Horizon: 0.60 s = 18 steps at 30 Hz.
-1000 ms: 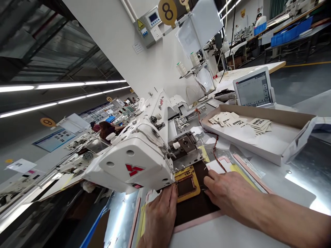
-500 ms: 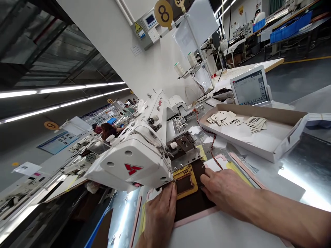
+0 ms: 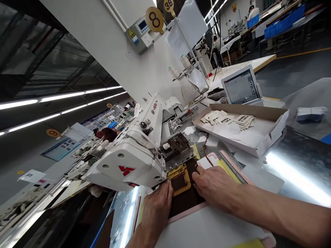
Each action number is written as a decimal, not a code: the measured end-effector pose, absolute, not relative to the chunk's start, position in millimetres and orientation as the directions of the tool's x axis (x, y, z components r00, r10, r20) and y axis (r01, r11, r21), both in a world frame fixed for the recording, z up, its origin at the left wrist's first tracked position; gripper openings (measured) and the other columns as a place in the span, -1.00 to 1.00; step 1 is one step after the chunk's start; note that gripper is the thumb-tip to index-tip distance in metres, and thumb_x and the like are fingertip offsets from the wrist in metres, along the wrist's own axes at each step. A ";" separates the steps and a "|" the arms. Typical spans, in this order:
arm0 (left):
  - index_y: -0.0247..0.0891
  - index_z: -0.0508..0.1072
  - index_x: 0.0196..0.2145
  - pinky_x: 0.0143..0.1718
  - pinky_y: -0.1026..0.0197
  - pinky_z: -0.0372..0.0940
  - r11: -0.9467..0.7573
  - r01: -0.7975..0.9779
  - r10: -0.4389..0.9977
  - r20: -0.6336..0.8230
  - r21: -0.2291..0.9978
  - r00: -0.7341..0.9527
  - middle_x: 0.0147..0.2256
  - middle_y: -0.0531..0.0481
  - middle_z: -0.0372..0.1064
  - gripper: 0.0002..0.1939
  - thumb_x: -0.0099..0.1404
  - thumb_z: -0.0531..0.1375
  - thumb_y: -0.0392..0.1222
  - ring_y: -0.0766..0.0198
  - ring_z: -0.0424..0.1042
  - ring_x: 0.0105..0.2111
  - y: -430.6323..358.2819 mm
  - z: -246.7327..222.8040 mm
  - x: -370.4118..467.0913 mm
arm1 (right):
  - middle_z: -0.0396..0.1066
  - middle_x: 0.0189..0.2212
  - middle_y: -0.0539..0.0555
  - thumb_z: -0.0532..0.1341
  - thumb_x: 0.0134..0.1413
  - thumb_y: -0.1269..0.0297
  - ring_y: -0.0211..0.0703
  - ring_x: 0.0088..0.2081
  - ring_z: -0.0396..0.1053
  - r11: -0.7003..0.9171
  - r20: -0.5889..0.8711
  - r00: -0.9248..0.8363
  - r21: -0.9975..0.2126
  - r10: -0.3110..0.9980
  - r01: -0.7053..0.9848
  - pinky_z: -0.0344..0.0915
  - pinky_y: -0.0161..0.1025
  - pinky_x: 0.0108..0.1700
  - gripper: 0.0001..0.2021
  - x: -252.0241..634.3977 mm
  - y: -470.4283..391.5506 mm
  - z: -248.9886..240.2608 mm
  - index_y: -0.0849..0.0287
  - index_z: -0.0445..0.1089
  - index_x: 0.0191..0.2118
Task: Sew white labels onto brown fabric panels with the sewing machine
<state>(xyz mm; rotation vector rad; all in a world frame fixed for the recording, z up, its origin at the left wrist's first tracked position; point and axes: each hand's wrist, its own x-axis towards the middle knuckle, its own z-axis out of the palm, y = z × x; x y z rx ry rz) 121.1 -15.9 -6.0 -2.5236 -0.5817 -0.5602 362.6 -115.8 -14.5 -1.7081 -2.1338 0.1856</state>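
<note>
On the shiny metal counter [image 3: 293,163], a dark sheet [image 3: 182,206] lies flat at the front of a white sewing machine [image 3: 131,163], and a yellow frame [image 3: 178,170] lies upon it. The left hand [image 3: 158,204] rests with its fingers close together, just at the left side of the frame. The right hand [image 3: 214,186] has bent fingers and touches the sheet on the other side. I cannot tell if either hand grips something. Behind the right hand stands a shallow box [image 3: 258,148] with printed labels [image 3: 224,120] inside, and behind this box is a tilted screen [image 3: 241,86]. A pale wall [image 3: 147,74] carries a round sign "8" [image 3: 154,19]. At the left, ceiling lamps [image 3: 62,97] shine in lines; at the far right, blue bins [image 3: 284,24] stand above a grey floor [image 3: 292,69].
</note>
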 end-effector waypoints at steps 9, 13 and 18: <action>-0.28 0.42 -0.18 -0.54 0.24 0.27 -0.803 0.492 0.335 0.428 -0.337 0.840 -0.43 0.05 0.48 -0.79 0.59 0.01 -0.33 0.28 0.53 -0.54 -18.0 0.9 119.9 | 0.50 -0.27 0.14 0.17 0.04 0.50 0.00 -0.35 0.52 0.150 0.130 -0.106 -0.401 0.986 0.904 0.16 -0.17 -0.41 -0.81 359.5 -123.0 -0.1 0.16 0.38 -0.21; -0.28 0.42 -0.10 -0.55 0.22 0.26 -0.814 0.478 0.317 0.438 -0.329 0.841 -0.39 0.04 0.51 -0.77 0.59 -0.04 -0.35 0.28 0.51 -0.55 -19.4 2.9 116.1 | 0.51 -0.28 0.15 0.19 0.13 0.41 0.05 -0.38 0.53 0.173 0.123 -0.136 -0.377 0.983 0.910 0.15 -0.17 -0.43 -0.86 361.0 -109.0 7.9 0.16 0.41 -0.18; -0.26 0.39 -0.10 -0.53 0.20 0.28 -0.816 0.502 0.340 0.463 -0.288 0.818 -0.43 0.06 0.47 -0.79 0.60 -0.04 -0.33 0.25 0.50 -0.56 -21.2 5.0 111.6 | 0.54 -0.25 0.13 0.15 0.27 0.30 0.04 -0.28 0.54 0.275 0.171 -0.225 -0.381 0.959 0.883 0.21 -0.19 -0.37 -0.88 351.3 -77.2 13.5 0.15 0.43 -0.20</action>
